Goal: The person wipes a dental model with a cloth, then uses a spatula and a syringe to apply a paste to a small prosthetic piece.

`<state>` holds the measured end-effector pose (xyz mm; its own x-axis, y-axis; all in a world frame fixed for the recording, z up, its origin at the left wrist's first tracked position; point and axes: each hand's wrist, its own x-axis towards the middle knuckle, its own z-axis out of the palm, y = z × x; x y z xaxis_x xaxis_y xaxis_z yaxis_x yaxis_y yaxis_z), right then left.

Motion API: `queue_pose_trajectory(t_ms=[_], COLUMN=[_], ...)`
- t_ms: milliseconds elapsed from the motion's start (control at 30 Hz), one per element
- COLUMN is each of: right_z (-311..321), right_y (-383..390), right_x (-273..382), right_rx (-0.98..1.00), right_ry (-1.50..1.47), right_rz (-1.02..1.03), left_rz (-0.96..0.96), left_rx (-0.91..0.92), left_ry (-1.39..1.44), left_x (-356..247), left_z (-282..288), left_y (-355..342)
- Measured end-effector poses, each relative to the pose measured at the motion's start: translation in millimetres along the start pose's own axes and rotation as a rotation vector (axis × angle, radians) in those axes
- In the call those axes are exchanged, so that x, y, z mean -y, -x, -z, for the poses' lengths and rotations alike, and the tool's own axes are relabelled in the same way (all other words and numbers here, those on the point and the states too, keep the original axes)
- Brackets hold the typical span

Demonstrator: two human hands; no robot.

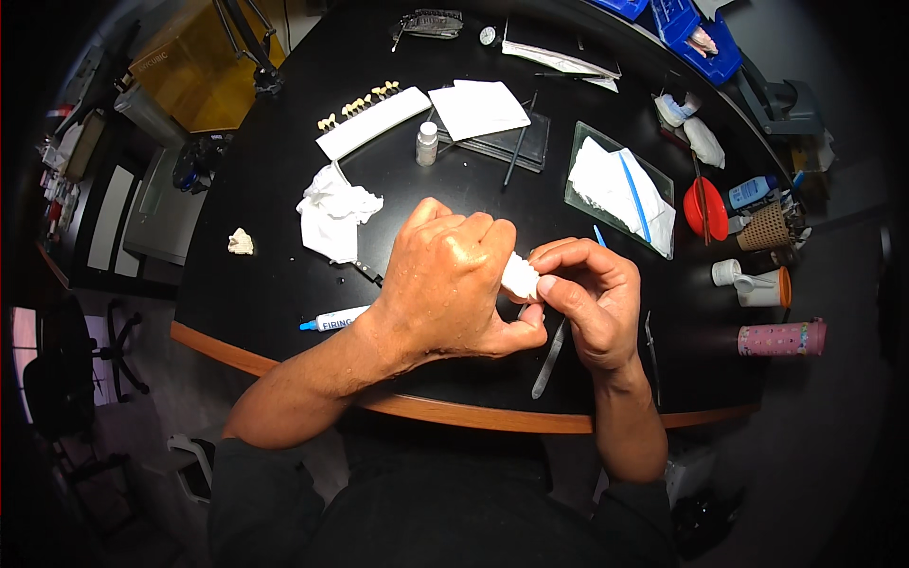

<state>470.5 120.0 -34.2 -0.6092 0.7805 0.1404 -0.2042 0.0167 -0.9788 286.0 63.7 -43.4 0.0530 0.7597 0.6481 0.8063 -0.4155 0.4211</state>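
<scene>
Left hand [443, 270] sits closest to the camera, knuckles up, curled over one end of a white toothed cast [520, 277]; my right hand [598, 298] pinches its right edge, thumb against forefinger. Hands together, both clamped on the cast, held above the near middle of the black table [275, 194]. Gripping from two sides probably steadies such a small piece. Can't tell whether my left fist hides a tool. Metal spatula [549, 362] lies just nearer, presumably within easy reach.

Left: white tube [339, 319], crumpled tissue [329, 213], small cream toothed piece [240, 241].

Far: white-capped bottle [427, 147], contents unclear; white rack [374, 125] bearing tooth-shaped tabs [360, 102], likely lined up so each shows.

Right: glass tray [653, 180] holding white paper [598, 175] and a blue stick [634, 197]; red bowl [717, 213], thin sticks across it; woven cup [760, 229] with tools; pink tumbler [781, 338], inside not visible.

Far right: blue bin [670, 19] containing a pinkish piece [703, 41].
</scene>
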Motion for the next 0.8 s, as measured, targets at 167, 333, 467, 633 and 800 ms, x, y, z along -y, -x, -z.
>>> queue_pose_trajectory(t_ms=[167,333,467,633,800], right_z=[-1,0,4,6,-4], right_y=[1,-1,-4,-3,-5], right_x=[-2,-1,-10,-4,-11], right_rx=[-0.001,-0.010,-0.093,-0.227,-0.301], right_ry=[-0.050,-0.012,-0.005,0.171,0.568], right_rz=[-0.036,-0.044,0.027,0.095,0.314], left_rz=[-0.006,-0.023,0.003,0.094,0.282], left_rx=[0.023,0.025,0.057,0.039,-0.252], left_ry=[0.009,-0.006,-0.002,0.103,0.244], left_x=[0,1,0,5,61], left_z=[1,1,2,28,62], left_y=[1,1,1,-20,-58])
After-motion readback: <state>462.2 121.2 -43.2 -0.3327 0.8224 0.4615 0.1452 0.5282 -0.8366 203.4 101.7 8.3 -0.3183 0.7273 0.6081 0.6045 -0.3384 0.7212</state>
